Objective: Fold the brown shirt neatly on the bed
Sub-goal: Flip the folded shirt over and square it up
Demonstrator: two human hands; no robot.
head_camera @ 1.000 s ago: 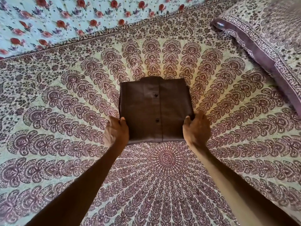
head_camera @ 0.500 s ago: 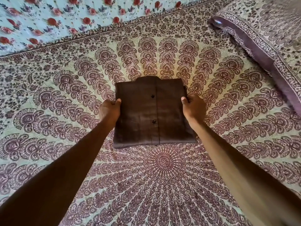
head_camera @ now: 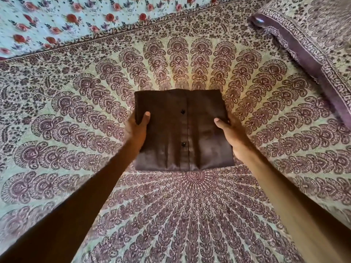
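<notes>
The brown shirt (head_camera: 182,130) is folded into a compact rectangle, button placket facing up with two dark buttons showing. It is at the middle of the bed (head_camera: 190,215), which is covered by a maroon mandala-print sheet. My left hand (head_camera: 135,130) grips the shirt's left edge, thumb on top and fingers hidden underneath. My right hand (head_camera: 232,132) grips the right edge the same way. The near edge of the shirt looks slightly raised off the sheet.
A pillow (head_camera: 311,38) in matching print with a purple border lies at the far right. A pale blue cloth with red roses (head_camera: 66,18) runs along the far left edge of the bed.
Both hands slid from the shirt's near corners up along its sides and closed on the left and right edges. The shirt now looks slightly lifted toward me.
</notes>
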